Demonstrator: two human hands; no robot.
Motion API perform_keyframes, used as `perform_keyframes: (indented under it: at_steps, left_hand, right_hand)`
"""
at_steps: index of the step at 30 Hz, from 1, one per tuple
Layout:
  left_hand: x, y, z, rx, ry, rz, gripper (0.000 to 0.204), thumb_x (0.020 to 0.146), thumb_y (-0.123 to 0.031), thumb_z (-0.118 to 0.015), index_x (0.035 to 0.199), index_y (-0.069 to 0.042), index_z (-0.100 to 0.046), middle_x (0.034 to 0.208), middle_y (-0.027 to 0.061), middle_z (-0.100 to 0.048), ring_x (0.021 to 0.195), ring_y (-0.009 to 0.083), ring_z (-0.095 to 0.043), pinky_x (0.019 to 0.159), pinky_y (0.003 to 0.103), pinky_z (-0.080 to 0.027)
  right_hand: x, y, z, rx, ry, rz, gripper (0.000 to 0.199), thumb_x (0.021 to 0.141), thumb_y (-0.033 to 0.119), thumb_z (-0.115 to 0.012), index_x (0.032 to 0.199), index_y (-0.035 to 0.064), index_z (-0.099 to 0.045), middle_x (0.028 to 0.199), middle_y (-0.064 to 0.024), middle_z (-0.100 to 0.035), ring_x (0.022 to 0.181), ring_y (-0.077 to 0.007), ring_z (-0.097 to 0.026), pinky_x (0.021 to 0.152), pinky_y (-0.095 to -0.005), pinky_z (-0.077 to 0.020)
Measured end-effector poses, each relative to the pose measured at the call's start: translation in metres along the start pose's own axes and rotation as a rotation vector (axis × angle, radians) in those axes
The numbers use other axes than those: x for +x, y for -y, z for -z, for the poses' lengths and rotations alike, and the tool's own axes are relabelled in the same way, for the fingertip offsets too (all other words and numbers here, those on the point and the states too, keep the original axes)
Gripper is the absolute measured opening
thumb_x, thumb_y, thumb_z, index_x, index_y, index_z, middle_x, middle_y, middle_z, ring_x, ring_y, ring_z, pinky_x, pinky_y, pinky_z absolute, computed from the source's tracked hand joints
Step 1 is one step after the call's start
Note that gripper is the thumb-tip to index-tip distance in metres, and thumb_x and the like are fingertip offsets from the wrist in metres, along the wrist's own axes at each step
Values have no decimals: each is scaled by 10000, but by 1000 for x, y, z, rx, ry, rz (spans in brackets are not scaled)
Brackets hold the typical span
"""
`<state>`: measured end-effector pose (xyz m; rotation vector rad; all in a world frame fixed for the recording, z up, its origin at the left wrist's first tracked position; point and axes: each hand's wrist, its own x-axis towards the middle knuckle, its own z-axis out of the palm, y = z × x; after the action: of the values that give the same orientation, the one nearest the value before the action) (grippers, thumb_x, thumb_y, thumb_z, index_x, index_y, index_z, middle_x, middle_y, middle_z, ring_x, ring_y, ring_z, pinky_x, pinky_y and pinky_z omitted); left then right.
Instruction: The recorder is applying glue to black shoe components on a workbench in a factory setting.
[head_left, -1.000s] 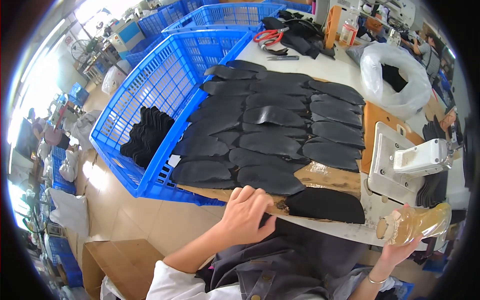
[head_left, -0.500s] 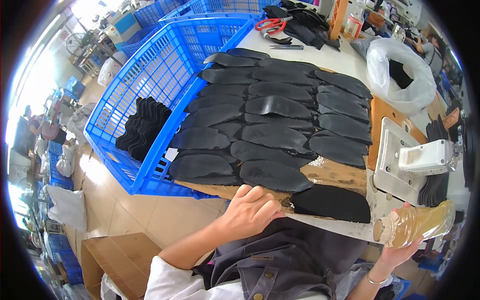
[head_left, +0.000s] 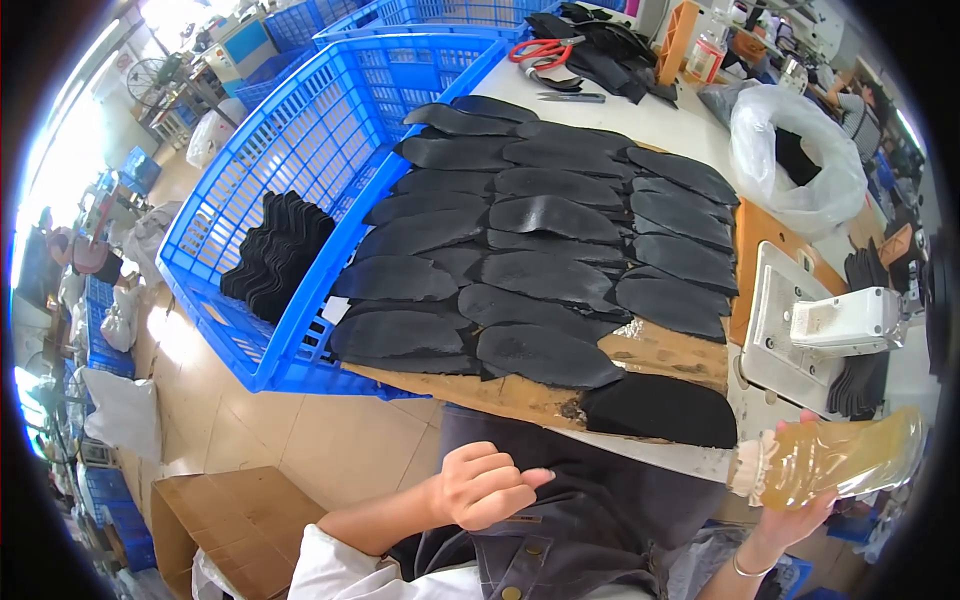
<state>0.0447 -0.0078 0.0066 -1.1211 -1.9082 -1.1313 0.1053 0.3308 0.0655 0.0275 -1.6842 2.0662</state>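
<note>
White sleeve (head_left: 335, 560), dark apron w/ buttons (head_left: 560, 540), thin bracelet (head_left: 745, 570)

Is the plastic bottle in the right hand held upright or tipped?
Tipped: the plastic bottle lies nearly level in the right hand, its neck pointing left.

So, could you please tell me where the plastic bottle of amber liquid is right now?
The plastic bottle of amber liquid lies sideways in the right hand, at the head view's lower right, just below the white sewing machine.

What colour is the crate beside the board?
Blue, a slatted plastic crate; clearest in the head view.
</note>
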Motion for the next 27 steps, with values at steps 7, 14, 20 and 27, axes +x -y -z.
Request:
perform_keyframes:
  at_steps: [7, 14, 20, 27]
  left_hand:
    - [28, 15, -4, 414, 158, -67, 416, 704, -120, -591, 1118, -92, -633, 938, 21, -559, 780, 120, -496, 694, 247, -381]
    - [16, 27, -21, 364, 89, -93, 338, 674, -89, -631, 1010, -57, -655, 942, 35, -610, 708, 135, -531, 689, 264, -415]
    - [15, 31, -23, 370, 112, -83, 335, 705, -78, -612, 1038, -46, -623, 927, 44, -581, 744, 153, -524, 700, 279, -439]
    - [6, 38, -32, 355, 48, -66, 353, 710, -81, -614, 1061, -63, -587, 909, 31, -574, 782, 154, -522, 696, 283, -440]
  right_hand:
    - [19, 6, -84, -397, 97, -23, 903, 748, 635, -601, 1333, 16, -300, 1247, -223, -452, 1071, -324, -558, 893, -420, -490]
    - [35, 5, -131, -321, 309, -10, 826, 614, 268, -839, 1250, -27, -401, 1178, -233, -531, 1002, -257, -588, 806, -341, -509]
    - [45, 9, -136, -537, 540, -113, 861, 649, 373, -807, 1293, 21, -357, 1245, -194, -467, 1097, -238, -508, 900, -353, -457]
    - [46, 1, -160, -485, 475, 57, 606, 623, 180, -809, 1140, 6, -546, 1103, -148, -596, 953, -208, -615, 834, -326, -500]
